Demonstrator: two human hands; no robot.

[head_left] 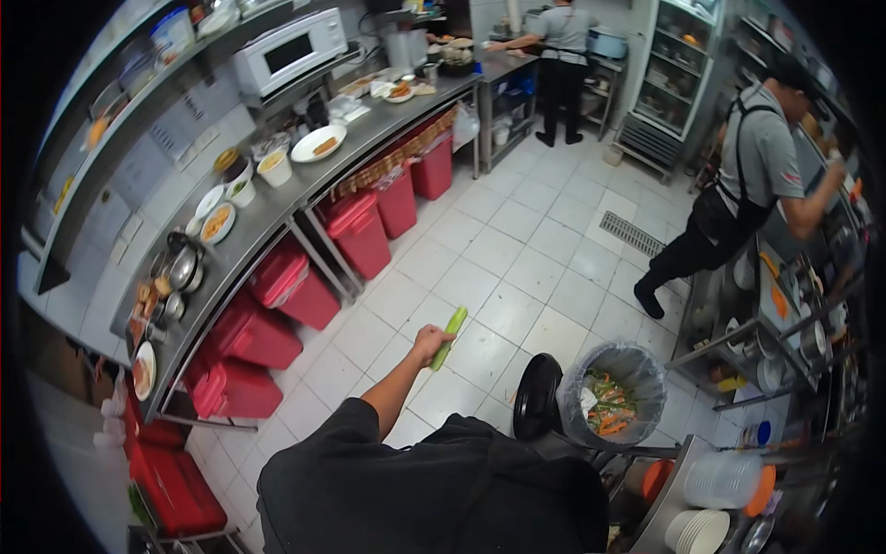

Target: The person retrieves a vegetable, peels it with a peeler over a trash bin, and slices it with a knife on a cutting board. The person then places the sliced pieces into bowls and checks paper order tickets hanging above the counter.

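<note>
My left hand (430, 343) stretches forward over the tiled floor, its fingers closed around a long light-green vegetable (449, 339). The piece looks like a cucumber or a thick stalk; which one I cannot tell. Both its ends stick out past my fist. My right hand is out of view, and the dark shirt (434, 485) fills the bottom of the picture. To the right of my left hand stands a bin lined with a clear bag (570, 388). Vegetable scraps (609, 406), orange and green, lie inside it. A round black lid (537, 395) leans upright beside the bin.
Along the left runs a steel counter (281, 189) with plates and pots, and several red bins (358, 235) underneath. One person (748, 157) works at the right-hand shelves, another (561, 55) at the back. Stacked tubs (720, 480) stand at lower right, near a floor drain (631, 234) farther ahead.
</note>
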